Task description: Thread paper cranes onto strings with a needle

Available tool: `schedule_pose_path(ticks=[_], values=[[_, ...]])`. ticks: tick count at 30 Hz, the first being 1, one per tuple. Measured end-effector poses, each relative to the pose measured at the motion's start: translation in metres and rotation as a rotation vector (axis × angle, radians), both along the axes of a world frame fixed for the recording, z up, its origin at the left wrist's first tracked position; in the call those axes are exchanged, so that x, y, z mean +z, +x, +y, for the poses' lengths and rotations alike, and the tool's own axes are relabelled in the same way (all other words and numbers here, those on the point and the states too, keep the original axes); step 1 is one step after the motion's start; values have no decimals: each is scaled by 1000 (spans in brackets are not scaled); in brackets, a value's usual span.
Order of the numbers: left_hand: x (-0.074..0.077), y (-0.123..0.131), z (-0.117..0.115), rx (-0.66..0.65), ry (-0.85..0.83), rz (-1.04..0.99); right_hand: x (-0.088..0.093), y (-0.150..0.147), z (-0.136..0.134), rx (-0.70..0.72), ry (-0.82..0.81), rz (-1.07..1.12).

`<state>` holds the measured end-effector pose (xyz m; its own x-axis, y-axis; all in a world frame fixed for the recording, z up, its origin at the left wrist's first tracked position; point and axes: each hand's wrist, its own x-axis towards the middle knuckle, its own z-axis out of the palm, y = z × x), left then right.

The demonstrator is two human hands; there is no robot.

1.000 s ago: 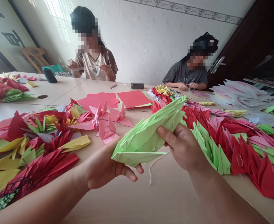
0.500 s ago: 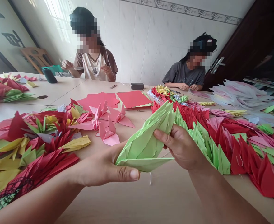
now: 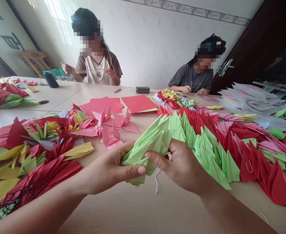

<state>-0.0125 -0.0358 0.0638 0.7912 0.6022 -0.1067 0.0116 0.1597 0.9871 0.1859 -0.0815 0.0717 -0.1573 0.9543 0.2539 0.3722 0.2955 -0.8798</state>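
Observation:
I hold a stack of light green folded paper cranes (image 3: 149, 143) low over the table, just in front of me. My left hand (image 3: 110, 170) grips its near end, thumb laid along the bottom edge. My right hand (image 3: 181, 165) pinches the same stack from the right, fingers curled round it. A white string (image 3: 156, 179) dangles from under the stack. The stack joins a long strung row of green and red cranes (image 3: 213, 146) that runs off to the right across the table.
A heap of red, yellow and green cranes (image 3: 33, 152) lies at my left. Pink cranes (image 3: 111, 128) and flat red sheets (image 3: 138, 103) sit mid-table. Two people sit across the table, their hands busy. Pale cranes (image 3: 250, 97) are piled far right.
The green stack has dropped lower and swung towards the strung row. My right hand slid down to its near end, close to my left hand.

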Motion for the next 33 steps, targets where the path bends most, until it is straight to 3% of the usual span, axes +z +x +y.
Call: schedule_pose_path(ticks=[3, 7, 10, 13, 16, 22, 27, 33], values=[[-2, 7, -5, 141, 128, 89, -3, -6, -1, 29, 25, -91], [-3, 9, -7, 276, 182, 109, -9, -6, 0, 136, -114, 110], [-5, 7, -5, 415, 22, 48, -14, -3, 6, 139, -171, 455], [-5, 6, -2, 522, -213, -54, -15, 0, 14, 31, -186, 801], [-5, 7, 2, 578, -323, -119, -13, 4, 19, -21, -193, 956], [-6, 8, 7, 600, -370, -143, -1, 12, 19, -78, -42, 986], [-10, 7, 9, 508, -360, -99, 11, 25, 20, -188, 113, 972], [-10, 5, 12, 472, -316, -29, 46, 62, 11, -391, 280, 1002]])
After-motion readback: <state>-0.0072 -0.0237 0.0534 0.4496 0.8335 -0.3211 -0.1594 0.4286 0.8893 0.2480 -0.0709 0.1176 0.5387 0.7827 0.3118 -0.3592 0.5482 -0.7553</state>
